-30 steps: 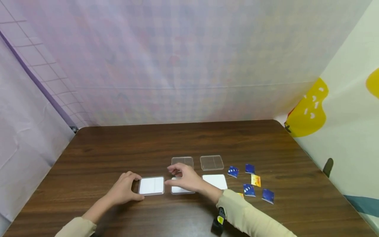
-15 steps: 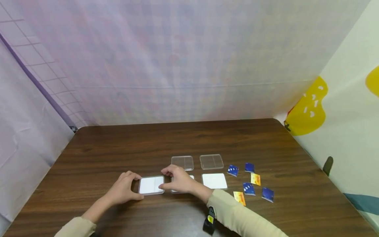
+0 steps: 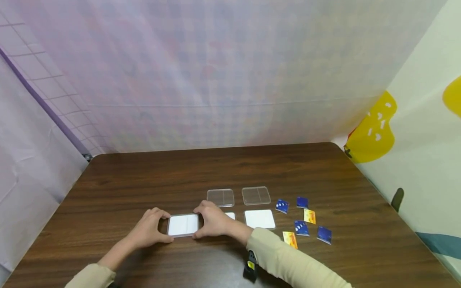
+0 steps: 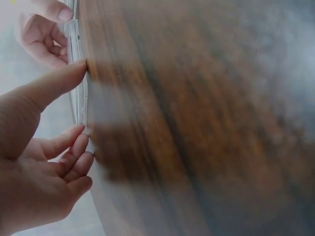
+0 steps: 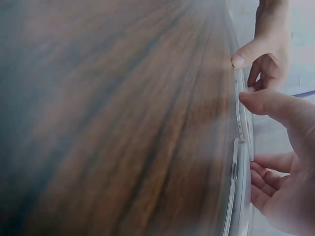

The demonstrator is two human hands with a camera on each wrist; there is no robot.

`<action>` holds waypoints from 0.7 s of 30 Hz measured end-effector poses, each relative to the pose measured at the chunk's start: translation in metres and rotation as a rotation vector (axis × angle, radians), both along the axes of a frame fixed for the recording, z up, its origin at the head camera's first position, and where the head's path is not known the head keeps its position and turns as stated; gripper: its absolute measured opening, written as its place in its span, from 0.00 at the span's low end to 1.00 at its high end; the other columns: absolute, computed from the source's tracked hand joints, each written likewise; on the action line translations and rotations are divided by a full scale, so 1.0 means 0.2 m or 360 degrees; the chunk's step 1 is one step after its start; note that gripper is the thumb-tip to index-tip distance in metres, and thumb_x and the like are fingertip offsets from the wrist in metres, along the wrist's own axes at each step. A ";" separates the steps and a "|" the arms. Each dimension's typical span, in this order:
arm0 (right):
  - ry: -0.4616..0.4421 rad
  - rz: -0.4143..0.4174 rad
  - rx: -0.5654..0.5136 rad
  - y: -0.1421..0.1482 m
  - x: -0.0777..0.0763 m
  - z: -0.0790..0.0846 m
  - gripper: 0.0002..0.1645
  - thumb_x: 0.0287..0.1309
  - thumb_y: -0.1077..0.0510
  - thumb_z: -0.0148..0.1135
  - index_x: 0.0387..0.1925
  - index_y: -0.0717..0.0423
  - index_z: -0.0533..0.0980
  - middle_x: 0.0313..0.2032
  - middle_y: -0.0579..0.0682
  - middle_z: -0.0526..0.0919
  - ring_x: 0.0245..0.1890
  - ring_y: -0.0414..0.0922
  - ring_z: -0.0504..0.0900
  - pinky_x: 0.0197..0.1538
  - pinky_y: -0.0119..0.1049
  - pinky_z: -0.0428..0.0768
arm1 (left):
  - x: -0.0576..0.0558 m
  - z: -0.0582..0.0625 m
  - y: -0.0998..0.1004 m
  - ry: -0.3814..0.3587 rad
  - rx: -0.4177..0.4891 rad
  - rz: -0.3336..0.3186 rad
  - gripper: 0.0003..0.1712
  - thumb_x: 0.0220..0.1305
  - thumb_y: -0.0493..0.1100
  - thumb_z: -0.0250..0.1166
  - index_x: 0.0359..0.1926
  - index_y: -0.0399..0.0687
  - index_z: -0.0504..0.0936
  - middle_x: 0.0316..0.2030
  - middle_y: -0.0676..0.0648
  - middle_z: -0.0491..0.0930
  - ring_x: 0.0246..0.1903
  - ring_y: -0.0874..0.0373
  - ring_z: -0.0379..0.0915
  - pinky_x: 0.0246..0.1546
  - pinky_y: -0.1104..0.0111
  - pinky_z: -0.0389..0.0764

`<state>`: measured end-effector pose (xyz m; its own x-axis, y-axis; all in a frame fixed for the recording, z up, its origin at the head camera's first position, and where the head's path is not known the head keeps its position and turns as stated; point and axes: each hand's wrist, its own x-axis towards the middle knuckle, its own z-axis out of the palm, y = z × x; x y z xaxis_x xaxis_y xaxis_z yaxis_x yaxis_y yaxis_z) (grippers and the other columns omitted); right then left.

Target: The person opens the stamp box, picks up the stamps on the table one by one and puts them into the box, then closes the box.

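A flat clear plastic case (image 3: 183, 225) with a white inside lies on the brown table. My left hand (image 3: 149, 230) grips its left side, thumb at the near corner and fingers at the far one. On the opposite side my right hand (image 3: 213, 221) holds it the same way. The left wrist view shows the case edge-on (image 4: 82, 101) between thumb and fingers. A second white-filled case (image 3: 230, 215) is mostly hidden behind my right hand. To its right sits a third white-filled case (image 3: 259, 219).
Two clear lids (image 3: 220, 198) lie behind the cases. At right, several small blue packets (image 3: 301, 228) and two yellow-orange packets (image 3: 290, 239) are scattered on the table (image 3: 144, 176). Printed curtains (image 3: 216, 80) hang behind the far edge.
My right hand has moved left, from above the middle case to the right side of the left case, and now grips it. The left hand keeps its hold.
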<state>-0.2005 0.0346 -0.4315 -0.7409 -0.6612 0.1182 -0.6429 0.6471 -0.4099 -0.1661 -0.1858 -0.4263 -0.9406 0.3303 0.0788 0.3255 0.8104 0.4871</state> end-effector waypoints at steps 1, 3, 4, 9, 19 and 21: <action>0.0015 -0.0002 0.0016 0.00 0.00 0.00 0.38 0.30 0.47 0.75 0.45 0.64 0.76 0.39 0.50 0.76 0.42 0.43 0.72 0.48 0.28 0.71 | 0.00 0.00 0.00 -0.0003 0.0001 -0.0006 0.34 0.30 0.49 0.77 0.41 0.37 0.77 0.35 0.48 0.73 0.41 0.51 0.66 0.43 0.57 0.70; 0.0037 -0.0003 0.0033 -0.01 0.00 0.00 0.36 0.29 0.48 0.75 0.43 0.63 0.76 0.38 0.49 0.76 0.41 0.42 0.72 0.47 0.28 0.71 | -0.01 0.01 0.00 -0.0008 -0.0002 -0.0016 0.34 0.29 0.49 0.77 0.40 0.37 0.77 0.34 0.48 0.72 0.40 0.51 0.66 0.42 0.58 0.70; 0.0038 -0.0005 0.0041 -0.01 0.00 0.01 0.35 0.29 0.48 0.74 0.42 0.62 0.77 0.37 0.49 0.76 0.40 0.42 0.72 0.47 0.27 0.71 | -0.01 0.01 0.00 -0.0013 -0.0007 -0.0021 0.34 0.29 0.49 0.77 0.40 0.37 0.77 0.34 0.48 0.72 0.40 0.51 0.66 0.42 0.58 0.70; 0.0004 -0.0026 0.0057 -0.03 0.00 0.02 0.34 0.28 0.49 0.74 0.41 0.61 0.77 0.36 0.48 0.76 0.39 0.41 0.72 0.45 0.26 0.72 | -0.02 0.01 -0.01 -0.0027 -0.0019 -0.0033 0.33 0.29 0.49 0.78 0.39 0.37 0.77 0.33 0.49 0.71 0.39 0.51 0.66 0.41 0.59 0.70; -0.0008 -0.0052 0.0065 -0.03 -0.01 0.03 0.33 0.26 0.48 0.74 0.39 0.60 0.77 0.35 0.46 0.76 0.36 0.39 0.73 0.41 0.25 0.73 | -0.02 0.00 -0.01 0.0002 -0.0015 -0.0029 0.33 0.28 0.48 0.78 0.39 0.37 0.77 0.33 0.49 0.72 0.39 0.51 0.66 0.41 0.58 0.70; -0.0008 -0.0052 0.0078 -0.03 -0.01 0.03 0.33 0.27 0.48 0.74 0.39 0.60 0.77 0.35 0.46 0.76 0.35 0.38 0.73 0.41 0.25 0.73 | -0.02 0.00 0.00 0.0004 -0.0013 -0.0025 0.33 0.28 0.48 0.77 0.39 0.37 0.77 0.33 0.49 0.72 0.39 0.51 0.66 0.42 0.58 0.70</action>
<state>-0.2022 0.0276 -0.4256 -0.7627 -0.6415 0.0822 -0.6189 0.6872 -0.3804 -0.1702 -0.1862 -0.4267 -0.9350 0.3459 0.0781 0.3394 0.8091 0.4797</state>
